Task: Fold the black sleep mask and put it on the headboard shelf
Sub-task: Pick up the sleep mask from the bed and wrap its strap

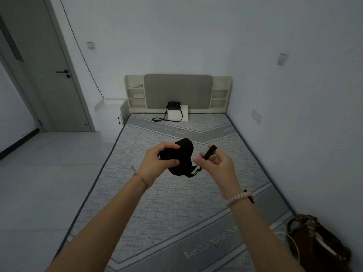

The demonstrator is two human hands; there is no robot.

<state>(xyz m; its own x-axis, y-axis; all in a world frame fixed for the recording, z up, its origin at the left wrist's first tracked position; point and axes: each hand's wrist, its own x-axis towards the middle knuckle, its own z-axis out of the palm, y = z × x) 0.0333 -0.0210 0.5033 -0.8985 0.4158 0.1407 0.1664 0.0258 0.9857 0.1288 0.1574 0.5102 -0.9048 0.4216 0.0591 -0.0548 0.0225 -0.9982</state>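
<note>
Right now I have the mask (181, 157) up in the air over the middle of the mattress (176, 203), well short of the headboard (177, 91). My left hand (159, 163) is closed around the mask body, thumb on top and fingers curled beneath, so the two eye cups seem to sit doubled against each other; that pinch is what keeps the fold from springing apart, I think. My right hand (215, 163) is mostly open, with only the strap (209, 153) looped over a raised finger and drawn out to the side. I read that as keeping the loose elastic taut and clear so it can be wound or tucked against the folded body. The shelf (136, 95) sits at the far end, beside the grey pad, with a small object already on its top tier. A black bag (173, 106) leans on a white box (179, 114) below.
</note>
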